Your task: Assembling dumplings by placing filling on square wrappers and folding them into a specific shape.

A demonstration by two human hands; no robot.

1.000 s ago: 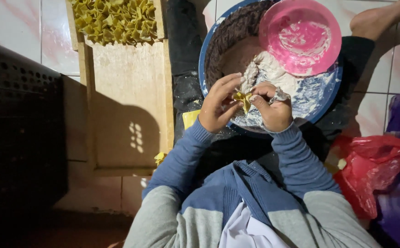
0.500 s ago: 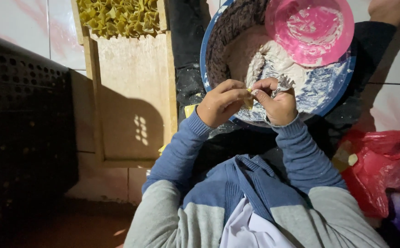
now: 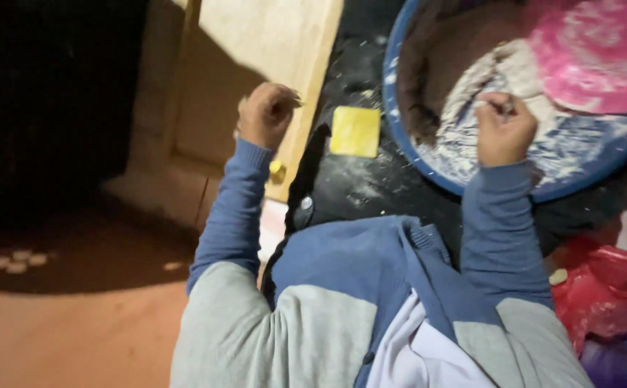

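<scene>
Apart now, left hand (image 3: 267, 113) curls its fingers shut over the wooden board (image 3: 256, 50); right hand (image 3: 504, 129) pinches floury white dough (image 3: 497, 75).

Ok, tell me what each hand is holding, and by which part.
The right hand pinches a small metal utensil by its handle over the blue basin. The left hand is curled shut; what it holds cannot be told.

The left hand (image 3: 267, 113) is curled loosely closed over the near right edge of a pale wooden tray (image 3: 256, 50); what it holds, if anything, cannot be told. The right hand (image 3: 504, 129) is closed around a small metal tool (image 3: 506, 108) over the floury near rim of a blue basin (image 3: 428, 154). A pink bowl (image 3: 594, 54) sits in the basin's far right part. Between the hands, a yellow square wrapper (image 3: 355, 131) lies on dark floured cloth (image 3: 371, 190). A red plastic bag (image 3: 608, 294) lies at the lower right.
</scene>
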